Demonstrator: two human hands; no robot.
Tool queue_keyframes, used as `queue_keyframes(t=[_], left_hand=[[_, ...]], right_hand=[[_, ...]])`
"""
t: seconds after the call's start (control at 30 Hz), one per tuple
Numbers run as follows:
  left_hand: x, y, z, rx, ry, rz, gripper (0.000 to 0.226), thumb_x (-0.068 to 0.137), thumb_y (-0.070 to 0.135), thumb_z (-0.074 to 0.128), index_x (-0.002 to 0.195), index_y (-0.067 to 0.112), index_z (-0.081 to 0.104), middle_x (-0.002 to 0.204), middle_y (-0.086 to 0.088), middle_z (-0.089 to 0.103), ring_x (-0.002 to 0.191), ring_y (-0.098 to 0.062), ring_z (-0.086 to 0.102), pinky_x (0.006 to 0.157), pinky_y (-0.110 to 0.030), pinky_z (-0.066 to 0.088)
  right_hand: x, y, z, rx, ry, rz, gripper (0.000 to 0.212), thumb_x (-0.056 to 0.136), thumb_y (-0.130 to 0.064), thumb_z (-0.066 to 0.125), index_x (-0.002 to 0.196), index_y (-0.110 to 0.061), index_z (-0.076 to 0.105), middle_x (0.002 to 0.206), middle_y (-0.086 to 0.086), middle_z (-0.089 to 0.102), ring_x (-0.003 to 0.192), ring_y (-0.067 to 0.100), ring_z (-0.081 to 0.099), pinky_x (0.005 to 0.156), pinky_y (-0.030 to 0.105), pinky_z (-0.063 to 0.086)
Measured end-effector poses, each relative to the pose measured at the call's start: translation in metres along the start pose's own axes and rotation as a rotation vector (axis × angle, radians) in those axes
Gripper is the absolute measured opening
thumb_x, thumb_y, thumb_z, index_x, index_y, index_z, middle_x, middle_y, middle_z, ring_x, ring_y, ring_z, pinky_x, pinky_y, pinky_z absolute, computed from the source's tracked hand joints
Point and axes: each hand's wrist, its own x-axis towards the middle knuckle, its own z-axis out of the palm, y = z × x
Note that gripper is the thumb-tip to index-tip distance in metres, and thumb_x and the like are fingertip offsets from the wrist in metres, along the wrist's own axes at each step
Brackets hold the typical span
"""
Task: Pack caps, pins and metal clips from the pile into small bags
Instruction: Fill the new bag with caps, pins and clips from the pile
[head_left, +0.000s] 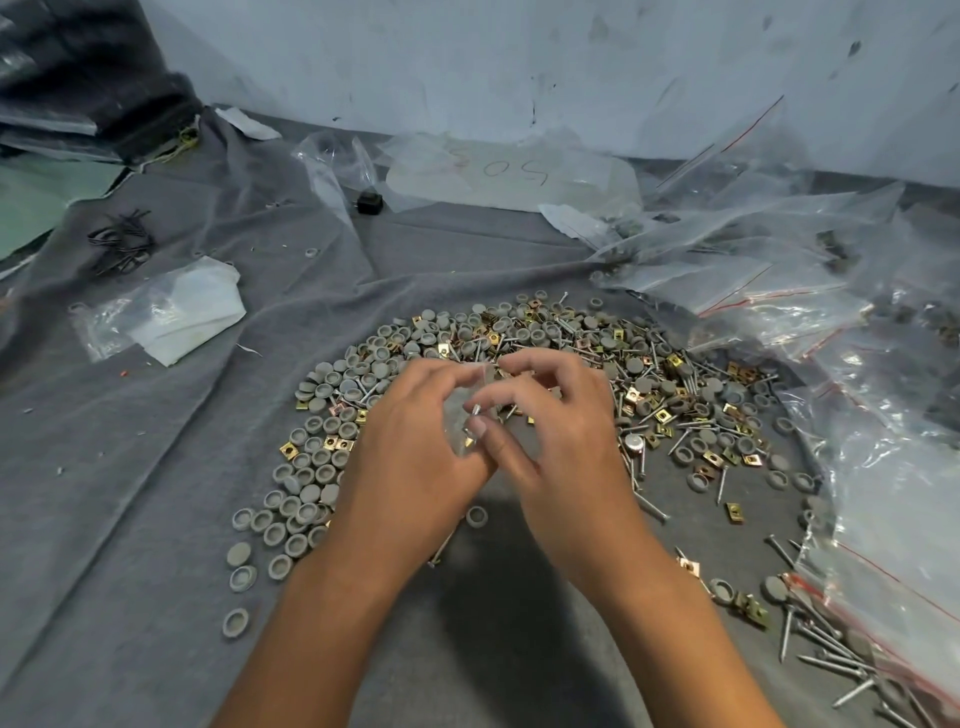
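Head view, and both forearms come in from six o'clock, meeting over the near edge of the pile. Nearest us, loose grey caps (243, 579) trail off at seven o'clock, and long pins (826, 660) lie scattered at four o'clock beside a red-striped bag (883, 587).

Now the action: the left hand (410, 441) has its grip curled round a small clear bag (460, 415), holding it up just above the pile. The right hand (561, 415) pinches a pin (475, 413) between thumb and forefinger, grip clamped tight on it. The pin's long axis runs roughly from seven o'clock to one o'clock, and it lies right against the film, so I can't tell whether it is already inside. The bag's mouth looks to be at the far end, near twelve o'clock from both grips, though the film is too clear to be sure.

That's the relation to watch: the bag sits at nine o'clock from the right-hand grip, touching distance, so the right hand is the one to feed and the left only steadies. I'd judge the pin wants its axis lined up with the opening before it goes further.

Beyond the knuckles, the main pile (545, 338) spreads toward twelve o'clock, brass metal clips (631, 395) mixed in at two o'clock. Farther still, packed bags (779, 291) heap up at two o'clock on the grey cloth surface (130, 467).
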Motion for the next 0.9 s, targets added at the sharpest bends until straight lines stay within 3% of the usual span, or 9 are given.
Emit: queue_keyframes(t=[0.07, 0.2, 0.3, 0.4, 0.53, 0.67, 0.73, 0.9], left_hand=[[0.0, 0.0, -0.002, 0.002, -0.004, -0.009, 0.047, 0.076, 0.042, 0.055, 0.119, 0.029, 0.066, 0.115, 0.019, 0.057, 0.101, 0.004, 0.053, 0.083, -0.006, 0.039], [0.003, -0.006, -0.008, -0.009, 0.113, -0.07, 0.043, 0.079, 0.026, 0.075, 0.121, 0.023, 0.067, 0.115, 0.013, 0.061, 0.099, -0.001, 0.055, 0.089, -0.016, 0.042], [0.005, -0.009, -0.014, -0.054, 0.227, -0.128, 0.042, 0.079, 0.022, 0.075, 0.12, 0.023, 0.067, 0.112, 0.013, 0.06, 0.082, -0.007, 0.05, 0.082, -0.022, 0.043], [0.005, -0.011, -0.015, -0.051, 0.236, -0.135, 0.042, 0.081, 0.023, 0.075, 0.122, 0.023, 0.066, 0.114, 0.012, 0.06, 0.081, -0.01, 0.048, 0.079, -0.03, 0.046], [0.004, -0.012, -0.014, -0.028, 0.219, -0.108, 0.041, 0.079, 0.019, 0.077, 0.119, 0.021, 0.068, 0.109, 0.012, 0.06, 0.083, -0.007, 0.048, 0.082, -0.022, 0.041], [0.003, -0.012, -0.012, -0.004, 0.156, -0.079, 0.043, 0.081, 0.019, 0.078, 0.122, 0.021, 0.068, 0.115, 0.014, 0.061, 0.098, -0.002, 0.055, 0.089, -0.013, 0.04], [0.003, -0.012, -0.011, 0.007, 0.138, -0.072, 0.043, 0.081, 0.02, 0.077, 0.123, 0.022, 0.068, 0.116, 0.015, 0.061, 0.104, -0.001, 0.055, 0.092, -0.009, 0.037], [0.004, -0.009, -0.01, 0.025, 0.097, -0.058, 0.044, 0.08, 0.022, 0.075, 0.124, 0.022, 0.067, 0.119, 0.013, 0.061, 0.109, -0.001, 0.055, 0.096, -0.014, 0.038]], right_hand=[[0.001, 0.002, -0.001, -0.005, 0.003, 0.009, 0.012, 0.093, -0.034, 0.066, 0.104, -0.032, 0.07, 0.119, -0.012, 0.053, 0.114, 0.011, 0.045, 0.1, 0.012, 0.028], [0.004, 0.013, 0.002, 0.077, -0.029, 0.166, 0.006, 0.097, -0.03, 0.061, 0.102, -0.029, 0.064, 0.105, -0.016, 0.056, 0.104, 0.006, 0.053, 0.092, 0.029, 0.046], [-0.003, 0.013, 0.017, -0.106, -0.278, 0.39, 0.017, 0.092, -0.044, 0.066, 0.1, -0.032, 0.057, 0.102, -0.014, 0.056, 0.1, 0.009, 0.053, 0.088, 0.032, 0.049], [-0.011, 0.006, 0.031, -0.328, -0.348, 0.409, 0.034, 0.088, -0.056, 0.063, 0.108, -0.029, 0.058, 0.109, -0.01, 0.057, 0.105, 0.016, 0.05, 0.09, 0.033, 0.045], [-0.008, 0.001, 0.026, -0.483, -0.333, 0.388, 0.029, 0.096, -0.038, 0.051, 0.116, -0.02, 0.062, 0.12, 0.002, 0.063, 0.114, 0.025, 0.051, 0.093, 0.035, 0.043], [-0.011, 0.002, 0.016, -0.593, -0.426, 0.322, 0.027, 0.1, -0.026, 0.046, 0.122, -0.014, 0.057, 0.123, 0.006, 0.06, 0.118, 0.027, 0.05, 0.095, 0.035, 0.04], [-0.011, 0.005, 0.009, -0.528, -0.42, 0.312, 0.018, 0.1, -0.017, 0.048, 0.116, -0.019, 0.054, 0.116, 0.003, 0.061, 0.112, 0.026, 0.054, 0.086, 0.035, 0.044], [-0.004, 0.021, -0.005, -0.225, -0.223, 0.288, 0.009, 0.1, -0.026, 0.057, 0.094, -0.032, 0.055, 0.087, -0.013, 0.06, 0.081, 0.008, 0.055, 0.068, 0.032, 0.044]])
